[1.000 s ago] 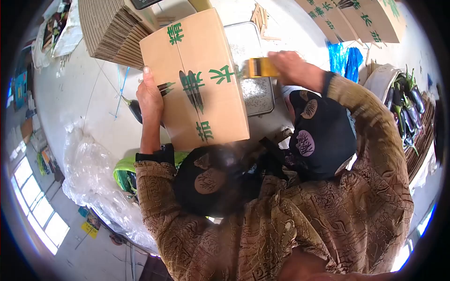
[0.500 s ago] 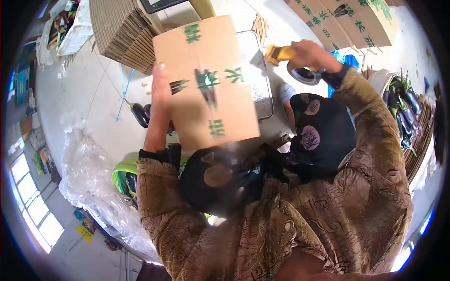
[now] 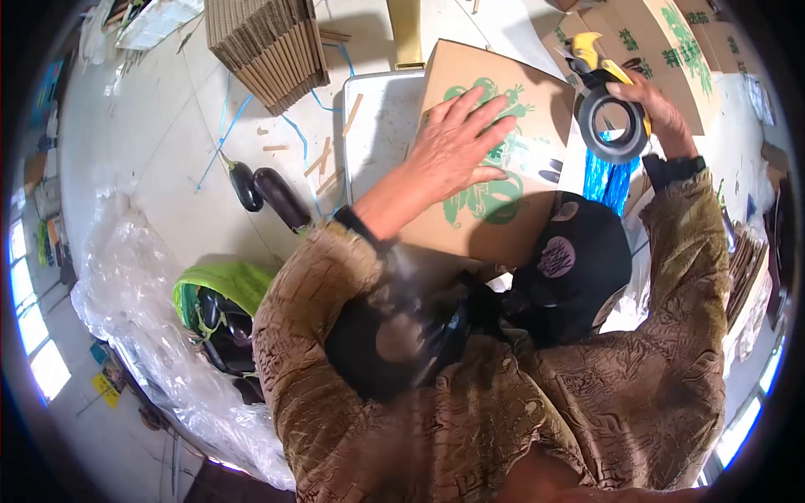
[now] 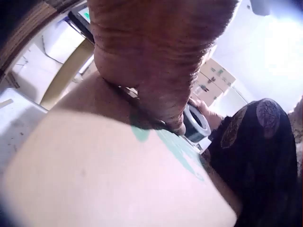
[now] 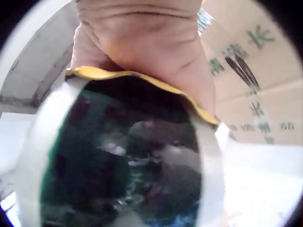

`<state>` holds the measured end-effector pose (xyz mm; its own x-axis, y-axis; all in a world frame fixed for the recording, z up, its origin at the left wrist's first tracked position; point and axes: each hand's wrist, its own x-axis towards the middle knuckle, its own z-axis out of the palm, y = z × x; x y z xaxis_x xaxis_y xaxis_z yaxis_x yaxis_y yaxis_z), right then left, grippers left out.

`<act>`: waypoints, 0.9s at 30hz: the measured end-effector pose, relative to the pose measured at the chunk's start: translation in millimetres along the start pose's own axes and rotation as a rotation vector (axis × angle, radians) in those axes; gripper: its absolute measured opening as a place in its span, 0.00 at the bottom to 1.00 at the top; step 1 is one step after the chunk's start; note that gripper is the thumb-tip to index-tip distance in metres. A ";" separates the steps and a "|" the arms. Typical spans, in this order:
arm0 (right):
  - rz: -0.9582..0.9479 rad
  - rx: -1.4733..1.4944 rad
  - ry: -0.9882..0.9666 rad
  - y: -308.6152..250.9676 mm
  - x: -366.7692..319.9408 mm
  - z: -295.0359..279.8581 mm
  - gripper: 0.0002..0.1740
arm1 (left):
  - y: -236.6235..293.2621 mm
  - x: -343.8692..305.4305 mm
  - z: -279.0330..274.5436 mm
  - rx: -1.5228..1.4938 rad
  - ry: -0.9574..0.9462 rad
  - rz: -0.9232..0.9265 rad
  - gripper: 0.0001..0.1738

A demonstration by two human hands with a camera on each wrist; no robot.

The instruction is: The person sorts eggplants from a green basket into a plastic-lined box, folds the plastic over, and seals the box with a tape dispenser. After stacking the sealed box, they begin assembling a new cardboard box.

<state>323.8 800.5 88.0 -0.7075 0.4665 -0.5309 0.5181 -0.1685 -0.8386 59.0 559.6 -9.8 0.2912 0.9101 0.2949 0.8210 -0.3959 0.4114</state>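
Note:
My left hand lies with fingers spread over the upper face of a cardboard carton printed with green vegetable drawings. In the left wrist view the palm side of that hand rests against the carton. Off the carton's right side, my right hand grips a yellow tape dispenser carrying a dark roll of tape. Close up, the tape roll fills much of the right wrist view. The carton overlaps a metal-rimmed tray on the floor.
Flat folded cartons stand at the upper left, printed boxes at the upper right. Two eggplants lie on the floor beside cardboard scraps. Clear plastic sheeting and a green bag of eggplants lie left; blue strands hang right.
The carton has turned from its lettered face to the vegetable-print face and shifted right. My left hand has moved from its side onto its top. The dispenser has moved away right.

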 end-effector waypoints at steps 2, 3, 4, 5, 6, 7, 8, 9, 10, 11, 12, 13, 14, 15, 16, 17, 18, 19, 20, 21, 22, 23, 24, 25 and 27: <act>0.063 0.206 0.100 26.7 -0.4 19.2 0.28 | -6.0 -22.4 -10.1 -0.038 0.018 -0.150 0.46; 0.177 0.189 0.122 31.6 0.5 33.3 0.27 | -8.2 -34.5 -18.8 -0.074 0.030 -0.286 0.46; 0.091 0.150 0.033 30.8 3.7 49.0 0.27 | -16.2 -52.1 -19.9 -0.136 0.088 -0.424 0.46; 0.067 0.160 -0.027 21.7 3.9 55.4 0.27 | -27.9 -76.7 -15.0 -0.195 0.148 -0.565 0.45; 0.059 0.210 -0.029 19.5 5.6 61.5 0.28 | -44.1 -109.7 -7.8 -0.387 0.204 -0.740 0.45; 0.057 0.260 -0.028 18.0 5.9 66.7 0.29 | -58.6 -140.1 -1.5 -0.587 0.260 -0.911 0.45; 0.069 0.224 -0.016 21.0 9.5 69.6 0.30 | -55.1 -161.1 -3.4 -0.941 0.363 -1.175 0.45; 0.078 0.184 0.000 15.0 14.0 78.6 0.31 | -47.9 -186.1 -6.1 -1.310 0.468 -1.418 0.45; 0.053 0.240 -0.001 7.7 9.3 90.4 0.31 | -50.7 -222.9 5.5 -1.283 0.443 -1.544 0.45; 0.001 0.301 -0.042 24.1 18.7 95.9 0.31 | -57.2 -262.8 27.3 -1.250 0.418 -1.668 0.44; 0.013 0.266 -0.091 15.9 21.9 105.6 0.31 | -61.6 -309.5 61.6 -1.456 0.465 -1.687 0.40; 0.028 0.234 -0.144 7.3 26.7 120.8 0.31 | -62.4 -337.7 83.9 -1.662 0.514 -1.702 0.37; 0.023 0.253 -0.161 9.4 33.1 133.6 0.31 | -55.7 -330.0 83.3 -1.661 0.517 -1.702 0.37; 0.018 0.275 -0.179 7.2 37.4 150.2 0.31 | -48.9 -321.9 78.3 -1.650 0.519 -1.666 0.36; 0.045 0.248 -0.112 -0.6 33.6 162.2 0.32 | -42.8 -315.8 70.3 -1.636 0.522 -1.634 0.36; 0.159 0.134 -0.027 -7.0 30.6 164.5 0.38 | -37.9 -311.4 59.8 -1.618 0.525 -1.604 0.35; 0.082 0.140 -0.097 -16.3 35.0 170.0 0.42 | -34.4 -308.6 48.4 -1.600 0.525 -1.574 0.34; 0.001 0.143 -0.165 -23.9 40.1 174.6 0.45 | -31.9 -303.9 37.7 -1.585 0.528 -1.540 0.34; -0.038 0.060 -0.094 -20.4 37.3 167.6 0.47 | -31.8 -300.4 28.0 -1.576 0.535 -1.503 0.33; 0.025 -0.029 -0.048 -23.7 47.8 165.4 0.45 | -31.6 -296.4 20.1 -1.571 0.544 -1.465 0.32; -0.009 -0.061 -0.087 -31.8 45.0 156.5 0.44 | -29.8 -290.9 14.2 -1.571 0.555 -1.425 0.32; -0.044 -0.095 -0.125 -50.3 39.5 148.7 0.42 | -30.0 -284.3 8.7 -1.572 0.566 -1.383 0.31; -0.089 0.015 -0.134 -57.3 34.4 145.1 0.40 | -30.1 -278.9 2.4 -1.571 0.575 -1.345 0.31; -0.130 0.129 -0.146 -57.5 28.7 141.5 0.38 | -27.9 -276.2 -5.3 -1.568 0.581 -1.314 0.30; -0.096 0.099 -0.228 -36.1 34.9 107.3 0.36 | -79.2 -275.4 -42.7 -1.547 0.603 -1.248 0.29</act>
<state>228.9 729.7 86.6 -0.8470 0.2786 -0.4527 0.4019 -0.2220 -0.8884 -107.2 335.1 -86.8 -0.3948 0.6939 -0.6022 -0.6827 0.2171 0.6977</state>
